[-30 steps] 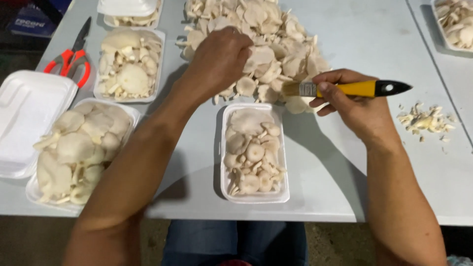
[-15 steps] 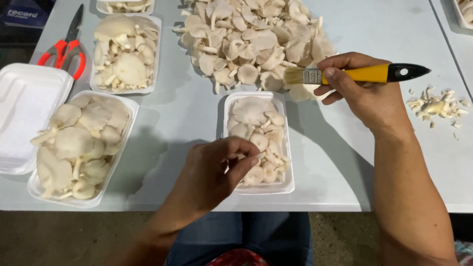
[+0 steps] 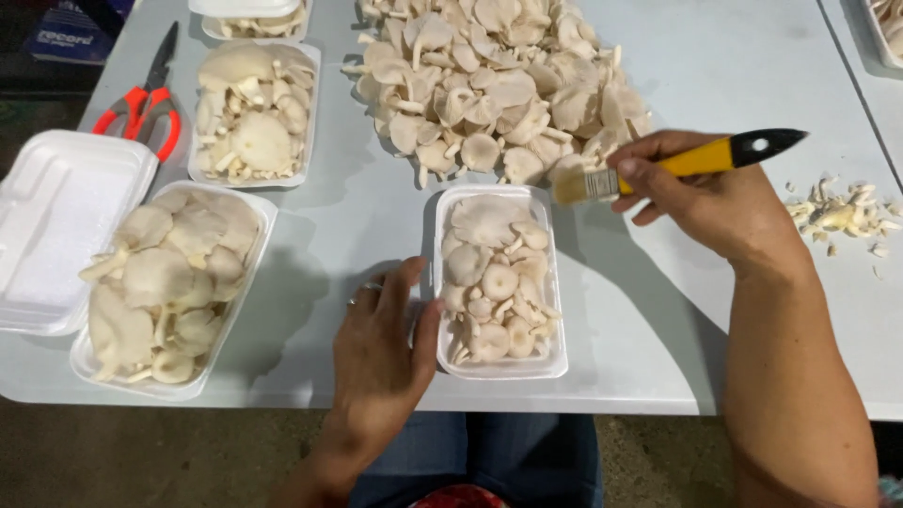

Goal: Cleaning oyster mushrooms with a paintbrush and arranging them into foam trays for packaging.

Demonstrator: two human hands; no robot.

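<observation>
A white foam tray (image 3: 553,362) filled with pale oyster mushrooms sits in front of me on the grey table. My left hand (image 3: 384,353) lies flat beside it, thumb touching the tray's left wall, fingers apart, holding nothing. My right hand (image 3: 710,202) grips a paintbrush (image 3: 691,162) with a yellow and black handle, its bristles hovering over the tray's upper right corner. A large heap of loose mushrooms (image 3: 499,85) lies just beyond the tray.
Two more filled trays (image 3: 259,212) (image 3: 306,113) stand at the left, beside a stack of empty foam trays (image 3: 56,226). Red-handled scissors (image 3: 141,103) lie at the far left. Mushroom trimmings (image 3: 842,214) are scattered at the right. The table's front edge is close to my body.
My left hand came back from the mushroom heap, passed over the front tray, and now rests flat on the table at the tray's left side. The brush hand barely moved.
</observation>
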